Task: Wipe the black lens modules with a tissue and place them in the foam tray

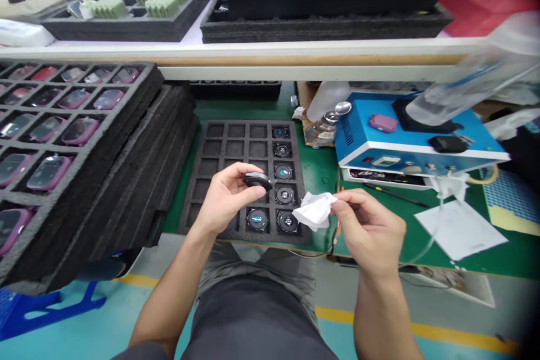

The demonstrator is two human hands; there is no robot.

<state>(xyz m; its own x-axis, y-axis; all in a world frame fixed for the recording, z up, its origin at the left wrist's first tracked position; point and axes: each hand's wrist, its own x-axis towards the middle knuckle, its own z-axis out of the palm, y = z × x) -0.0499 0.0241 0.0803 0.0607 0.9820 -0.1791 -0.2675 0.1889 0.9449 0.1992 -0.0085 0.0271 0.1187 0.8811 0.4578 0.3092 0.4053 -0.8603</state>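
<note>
Between the thumb and fingers of my left hand (228, 197) is a round black watch case (256, 181), tilted edge-on above a foam tray. My right hand (371, 225) pinches a crumpled white wipe (314, 209) by its corner, to the right of the watch case and apart from it. Below lies the dark foam tray (215, 149) with square pockets. Its right column holds several round black watch cases (285, 196), and one more watch case (257, 219) sits in the front row beside them. Some pockets are hidden behind my left hand.
Stacked foam trays (147, 140) with purple-framed watches stand at the left. On the right are a blue machine (367, 129), a glass pump bottle (323, 129) and a white sheet (462, 229). A shelf (253, 72) crosses above the green bench (314, 166).
</note>
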